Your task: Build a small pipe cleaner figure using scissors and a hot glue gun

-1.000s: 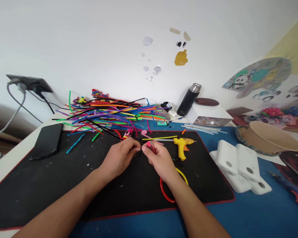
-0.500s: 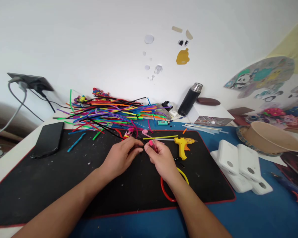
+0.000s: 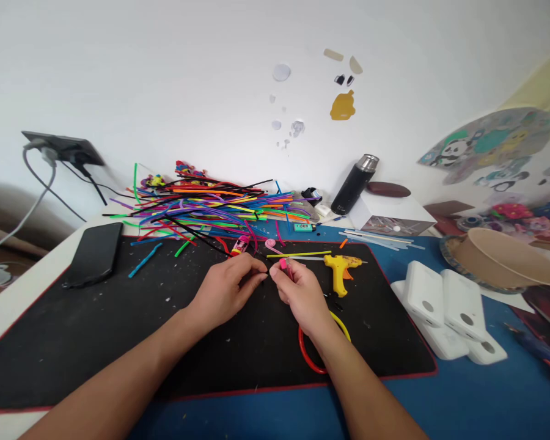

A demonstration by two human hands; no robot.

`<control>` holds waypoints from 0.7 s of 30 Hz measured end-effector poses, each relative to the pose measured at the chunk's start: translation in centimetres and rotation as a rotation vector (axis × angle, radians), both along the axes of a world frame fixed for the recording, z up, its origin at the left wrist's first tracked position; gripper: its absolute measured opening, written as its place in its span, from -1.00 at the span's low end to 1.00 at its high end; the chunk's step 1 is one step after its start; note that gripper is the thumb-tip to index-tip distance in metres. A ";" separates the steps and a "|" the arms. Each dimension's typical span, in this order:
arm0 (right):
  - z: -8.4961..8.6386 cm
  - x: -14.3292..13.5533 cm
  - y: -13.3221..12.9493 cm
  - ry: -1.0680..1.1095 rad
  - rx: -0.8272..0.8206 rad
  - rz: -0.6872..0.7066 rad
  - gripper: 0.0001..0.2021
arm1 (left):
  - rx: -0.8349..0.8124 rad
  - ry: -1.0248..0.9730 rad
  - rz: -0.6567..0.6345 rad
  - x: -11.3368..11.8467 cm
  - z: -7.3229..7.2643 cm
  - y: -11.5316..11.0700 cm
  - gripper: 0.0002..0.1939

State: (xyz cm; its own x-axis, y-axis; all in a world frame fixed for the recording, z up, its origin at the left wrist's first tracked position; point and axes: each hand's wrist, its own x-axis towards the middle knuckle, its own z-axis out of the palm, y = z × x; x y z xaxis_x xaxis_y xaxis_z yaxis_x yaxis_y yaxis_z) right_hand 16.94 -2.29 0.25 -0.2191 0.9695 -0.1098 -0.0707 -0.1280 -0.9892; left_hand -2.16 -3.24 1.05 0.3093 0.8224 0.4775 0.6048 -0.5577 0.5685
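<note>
My left hand (image 3: 231, 284) is closed in a pinch, its fingertips on what looks like the end of a thin black pipe cleaner; most of it is lost against the dark mat. Almost touching it, my right hand (image 3: 301, 292) is closed around a small pink piece (image 3: 283, 263), whose lower part the fingers cover. Just behind the hands lie a pink pipe cleaner spiral (image 3: 270, 244) and a pink-and-yellow tube (image 3: 241, 245). Beneath my right wrist, red and yellow looped handles (image 3: 308, 356) rest on the black mat (image 3: 197, 366).
A heap of coloured pipe cleaners (image 3: 201, 205) lies along the wall. To the right are a yellow glue gun (image 3: 338, 272), white devices (image 3: 422, 293) and a beige bowl (image 3: 508, 260). A black bottle (image 3: 352, 186) stands at the back; a phone (image 3: 94, 253) lies left.
The whole view has shifted slightly. Both hands stay close together at the same spot, with only small finger movement; the pink piece is still in my right hand.
</note>
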 end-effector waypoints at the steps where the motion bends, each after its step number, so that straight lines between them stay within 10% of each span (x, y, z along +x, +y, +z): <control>1: 0.0 0.0 0.0 -0.001 0.001 0.005 -0.62 | 0.004 0.001 -0.002 0.0 0.0 0.0 -0.87; 21: 0.1 -0.2 -0.2 0.130 -0.039 0.104 -0.49 | -0.063 -0.202 0.146 -0.2 0.3 0.3 -0.89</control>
